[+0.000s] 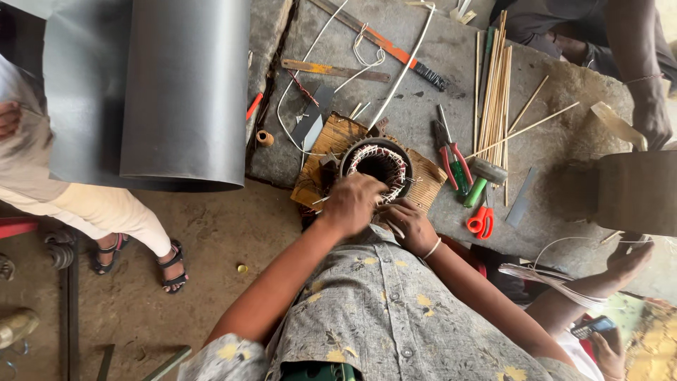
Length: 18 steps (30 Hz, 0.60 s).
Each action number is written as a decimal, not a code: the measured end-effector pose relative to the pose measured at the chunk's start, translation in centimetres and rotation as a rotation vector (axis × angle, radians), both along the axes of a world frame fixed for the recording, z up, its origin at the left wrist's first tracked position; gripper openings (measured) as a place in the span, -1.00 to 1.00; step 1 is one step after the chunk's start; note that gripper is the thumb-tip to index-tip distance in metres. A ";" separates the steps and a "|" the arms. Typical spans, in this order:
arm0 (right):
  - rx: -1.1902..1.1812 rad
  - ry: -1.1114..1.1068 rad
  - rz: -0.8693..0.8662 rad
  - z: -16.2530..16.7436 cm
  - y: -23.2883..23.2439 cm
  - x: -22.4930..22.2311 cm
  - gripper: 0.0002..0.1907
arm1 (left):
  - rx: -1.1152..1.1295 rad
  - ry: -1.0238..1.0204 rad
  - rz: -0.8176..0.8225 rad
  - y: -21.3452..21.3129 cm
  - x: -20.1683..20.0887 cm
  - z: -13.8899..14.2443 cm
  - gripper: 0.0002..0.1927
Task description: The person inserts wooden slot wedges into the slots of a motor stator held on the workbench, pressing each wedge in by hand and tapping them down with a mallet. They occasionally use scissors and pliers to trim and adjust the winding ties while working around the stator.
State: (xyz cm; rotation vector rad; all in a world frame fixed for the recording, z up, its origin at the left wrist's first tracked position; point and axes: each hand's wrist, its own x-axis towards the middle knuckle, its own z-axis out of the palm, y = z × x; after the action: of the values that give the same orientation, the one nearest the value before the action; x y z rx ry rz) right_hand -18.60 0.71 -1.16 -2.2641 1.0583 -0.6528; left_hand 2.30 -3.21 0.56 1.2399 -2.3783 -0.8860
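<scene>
Motor stator [379,164] sits on a wooden block [337,141], just ahead of both hands. Left hand [351,203] curled over its near rim, fingers bent onto the windings. Right hand [412,226] beside it, closed at the rim; can't tell what it pinches. Pliers [451,156], orange scissors [480,220] and bamboo sticks [493,92] lie right of the hands.

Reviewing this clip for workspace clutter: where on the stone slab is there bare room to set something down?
Bare slab lies right of the bamboo sticks, up to the brown roll. Another free patch sits between the white wire and the sticks. It is crowded around the stator, where the left hand and right hand work, and by the pliers and scissors.
</scene>
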 end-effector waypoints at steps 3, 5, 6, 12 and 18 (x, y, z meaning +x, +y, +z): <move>0.027 0.005 0.018 0.9 0.9 -0.2 -0.78 | -0.036 -0.263 0.044 -1.4 -0.3 -2.7 -0.83; 0.043 0.026 0.014 1.7 1.0 0.0 -0.79 | 0.025 -0.351 0.003 -1.5 -0.7 -3.6 -0.82; 0.050 0.038 0.012 2.1 0.9 0.1 -0.80 | 0.071 -0.318 0.026 -1.5 -0.8 -3.8 -0.82; 0.030 0.026 -0.024 2.5 1.5 0.1 -0.81 | 0.144 -0.321 0.057 -1.9 -1.3 -2.6 -0.71; 0.036 0.110 -0.050 3.6 2.3 -1.6 -0.74 | -0.006 -0.325 0.030 -1.5 -1.2 -1.7 -0.69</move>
State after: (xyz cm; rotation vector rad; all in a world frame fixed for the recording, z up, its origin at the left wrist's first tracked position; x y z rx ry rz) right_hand -20.19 3.02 2.47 -2.2712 1.1726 -0.5305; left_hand 1.09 -4.74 -1.16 1.5121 -2.5953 -0.7128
